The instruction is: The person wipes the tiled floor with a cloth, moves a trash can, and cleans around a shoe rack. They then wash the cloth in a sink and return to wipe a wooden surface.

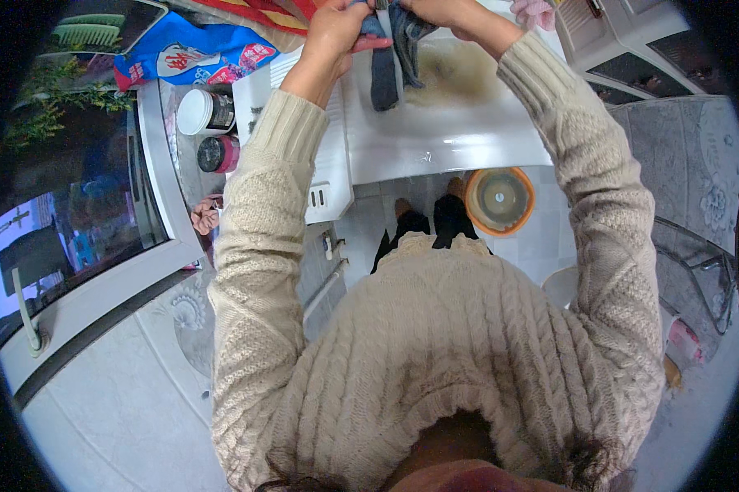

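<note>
At the top of the view, my left hand (337, 32) grips a wet dark cloth item (384, 80), possibly a sock, that hangs down over the white washbasin (449, 144). My right hand (446, 13) holds the upper part of the dark blue-grey cloth (409, 46) beside it; whether the two cloths are one piece cannot be told. Between the hands a metal tap (381, 5) is partly in view, with a stream of water (397, 67) running down along the cloth. Cloudy brownish water (452, 74) lies in the bowl. The fingertips are partly cut off by the top edge.
A ridged white washboard ledge (320, 166) borders the basin at left. Beyond it stand a white-lidded tub (196, 112), a dark-lidded pink jar (215, 154) and a blue printed bag (191, 52). An orange-rimmed bucket (499, 202) of water is by my feet. A window (179, 246) is at left.
</note>
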Demonstrator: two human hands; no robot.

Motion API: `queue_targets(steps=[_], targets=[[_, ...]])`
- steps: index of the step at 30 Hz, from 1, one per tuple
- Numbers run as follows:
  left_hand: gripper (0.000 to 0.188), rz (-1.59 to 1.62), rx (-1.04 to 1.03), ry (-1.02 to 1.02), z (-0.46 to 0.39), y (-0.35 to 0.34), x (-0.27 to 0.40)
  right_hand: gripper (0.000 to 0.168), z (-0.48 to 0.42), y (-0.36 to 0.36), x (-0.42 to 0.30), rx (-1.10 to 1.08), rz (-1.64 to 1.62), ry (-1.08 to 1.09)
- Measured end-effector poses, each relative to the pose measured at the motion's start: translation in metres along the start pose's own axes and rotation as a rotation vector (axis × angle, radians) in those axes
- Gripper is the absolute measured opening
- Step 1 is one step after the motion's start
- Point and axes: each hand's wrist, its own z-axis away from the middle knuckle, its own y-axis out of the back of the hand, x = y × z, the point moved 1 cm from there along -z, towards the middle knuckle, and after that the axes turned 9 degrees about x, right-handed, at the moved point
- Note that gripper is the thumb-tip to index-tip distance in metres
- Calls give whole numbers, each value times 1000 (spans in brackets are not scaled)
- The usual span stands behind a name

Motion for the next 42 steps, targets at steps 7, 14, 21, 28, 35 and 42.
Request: queue_targets(steps=[7, 14, 21, 28, 35, 42], targets=[[19, 327, -28, 108, 33, -10, 23, 40, 43, 15, -48, -278, -560, 42], [22, 408, -76, 34, 45, -15, 24, 56, 40, 13, -34, -249, -529, 138], [30, 522, 425, 240, 33, 18, -83, 59, 38, 11, -37, -141, -496, 33], [46, 1077, -296, 293, -35, -16, -179, 59, 33, -3, -22, -447, -914, -154], [65, 353, -79, -3, 30, -35, -135, 29, 56, 5, 86, -142, -1000, -576], [39, 1004, 146, 684, 48, -53, -135, 33, 109, -122, 171, -44, -1670, -859]])
